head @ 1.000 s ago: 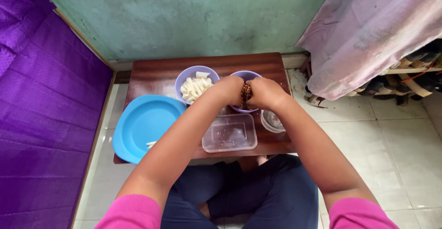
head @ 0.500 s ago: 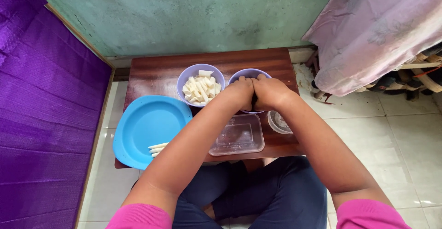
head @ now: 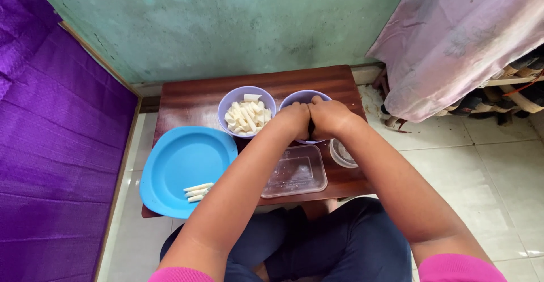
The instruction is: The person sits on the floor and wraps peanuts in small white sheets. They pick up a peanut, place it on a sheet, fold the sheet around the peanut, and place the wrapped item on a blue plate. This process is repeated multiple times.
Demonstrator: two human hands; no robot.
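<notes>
My left hand (head: 293,119) and right hand (head: 331,116) are pressed together, knuckles touching, fingers curled shut around something small and dark between them; I can't tell what it is. Both hands sit right over the purple bowl (head: 302,98) on the low wooden table (head: 192,98). Left of that bowl, touching it, a second purple bowl of white sticks (head: 247,114). Further left, a blue plate (head: 178,163) with three white sticks (head: 198,192). Nearer me than the bowl, a clear plastic tub (head: 296,171); beside it, a small round clear container (head: 341,154).
</notes>
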